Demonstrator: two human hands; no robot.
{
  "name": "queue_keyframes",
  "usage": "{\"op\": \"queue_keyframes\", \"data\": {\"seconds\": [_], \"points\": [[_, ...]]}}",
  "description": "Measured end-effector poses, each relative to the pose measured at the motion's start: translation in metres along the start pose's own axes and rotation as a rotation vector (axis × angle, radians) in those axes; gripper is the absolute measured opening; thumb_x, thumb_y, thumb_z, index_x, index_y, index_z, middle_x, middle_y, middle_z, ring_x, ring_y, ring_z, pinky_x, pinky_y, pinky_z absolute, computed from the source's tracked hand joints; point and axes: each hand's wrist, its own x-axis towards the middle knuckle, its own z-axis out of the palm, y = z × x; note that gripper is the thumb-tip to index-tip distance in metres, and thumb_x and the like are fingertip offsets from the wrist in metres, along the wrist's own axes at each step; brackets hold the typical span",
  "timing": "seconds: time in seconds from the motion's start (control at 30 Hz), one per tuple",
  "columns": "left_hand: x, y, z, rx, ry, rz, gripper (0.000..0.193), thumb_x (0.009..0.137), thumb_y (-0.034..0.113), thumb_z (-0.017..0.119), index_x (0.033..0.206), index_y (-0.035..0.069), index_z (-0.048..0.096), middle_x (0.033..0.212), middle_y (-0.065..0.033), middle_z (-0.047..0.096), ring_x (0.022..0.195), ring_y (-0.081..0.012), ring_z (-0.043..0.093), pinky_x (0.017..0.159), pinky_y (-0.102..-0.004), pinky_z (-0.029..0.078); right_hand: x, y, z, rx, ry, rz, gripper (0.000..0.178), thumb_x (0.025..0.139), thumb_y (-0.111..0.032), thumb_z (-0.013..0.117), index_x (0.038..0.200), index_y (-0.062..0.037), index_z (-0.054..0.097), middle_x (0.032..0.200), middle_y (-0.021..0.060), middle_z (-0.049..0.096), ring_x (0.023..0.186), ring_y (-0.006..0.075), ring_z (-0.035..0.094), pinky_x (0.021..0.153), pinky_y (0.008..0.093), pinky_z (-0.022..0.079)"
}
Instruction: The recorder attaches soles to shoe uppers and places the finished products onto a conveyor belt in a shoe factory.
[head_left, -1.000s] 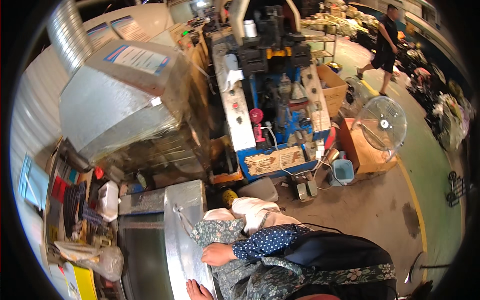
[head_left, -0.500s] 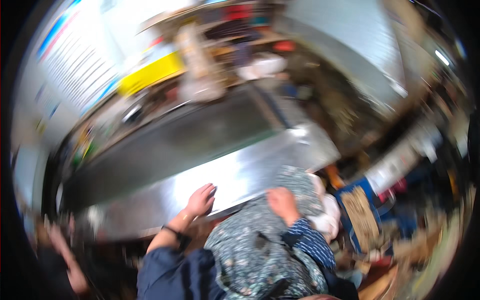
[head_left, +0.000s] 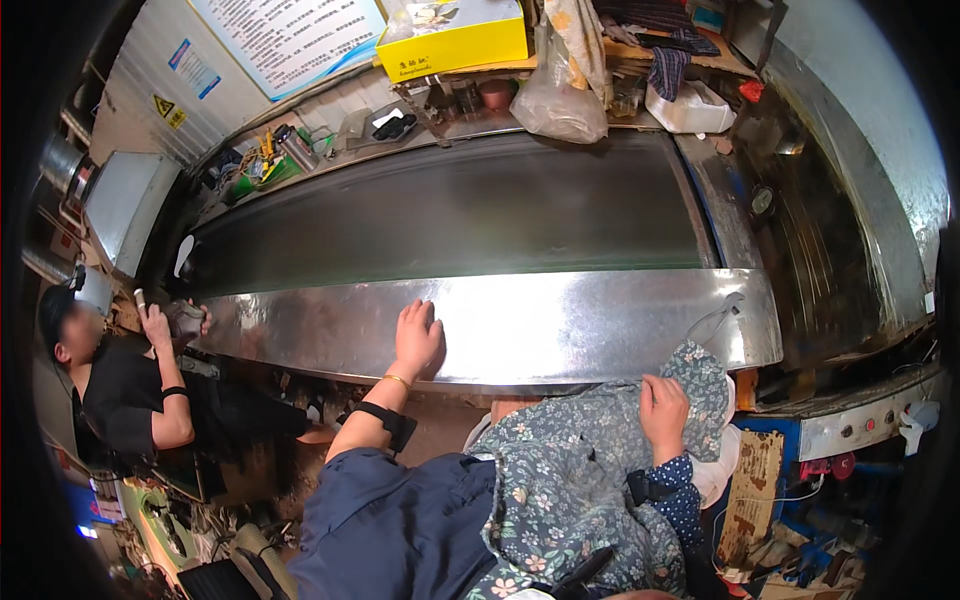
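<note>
My left hand point(head_left: 415, 338) lies on the shiny metal plate point(head_left: 560, 325) that runs along the front of a dark conveyor belt point(head_left: 450, 210). Its fingers are stretched out and nothing shows in them. My right hand point(head_left: 663, 408) rests over the floral apron point(head_left: 560, 480) on my lap, fingers loosely bent and no object visible in them. Close to that hand, a thin looped thing point(head_left: 715, 318) lies on the plate's right end; its kind I cannot make out.
Beyond the belt are a yellow box point(head_left: 455, 48), a clear plastic bag point(head_left: 562, 105) and a white tub point(head_left: 690, 108). A co-worker point(head_left: 130, 385) sits at the far left end. A control panel with buttons point(head_left: 865, 428) stands at the right.
The view has swung and steadied from a blur, bringing the co-worker into fuller sight at left. My left hand remains at the plate and my right hand over the apron.
</note>
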Motion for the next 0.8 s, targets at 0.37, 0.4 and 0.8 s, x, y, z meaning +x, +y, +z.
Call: {"op": "queue_keyframes", "data": {"seconds": [0.37,0.4,0.8], "points": [[0.049,0.025,0.009,-0.116,-0.034,0.201,0.056,0.087,0.022,0.065,0.136,0.002,0.049,0.150,-0.0266,0.035,0.141,-0.0429,0.030,0.117,-0.0463,0.027,0.005,-0.002,0.001,-0.045,-0.008,0.040,0.010,0.083,-0.006,0.064,0.091,-0.0022,0.069,0.086,0.0140,0.069,0.081,0.0336,0.065,0.074,0.0408,0.052],[0.058,0.020,0.009,-0.119,-0.037,0.179,0.056,0.087,0.022,0.065,0.136,0.002,0.049,0.150,-0.0266,0.035,0.141,-0.0429,0.030,0.117,-0.0463,0.027,0.005,-0.002,0.002,-0.030,-0.009,0.045,0.010,0.083,-0.005,0.064,0.091,-0.0020,0.069,0.086,0.0143,0.069,0.081,0.0340,0.064,0.073,0.0409,0.051],[0.196,-0.083,-0.033,-0.049,0.303,-0.638,0.078,0.093,0.052,0.054,0.150,0.004,0.031,0.156,-0.0324,0.016,0.142,-0.0509,0.019,0.117,-0.0515,0.020,0.014,-0.003,0.006,-0.064,-0.061,0.070,0.011,0.083,-0.004,0.063,0.092,-0.0021,0.069,0.086,0.0144,0.068,0.082,0.0342,0.064,0.074,0.0409,0.051]]}}
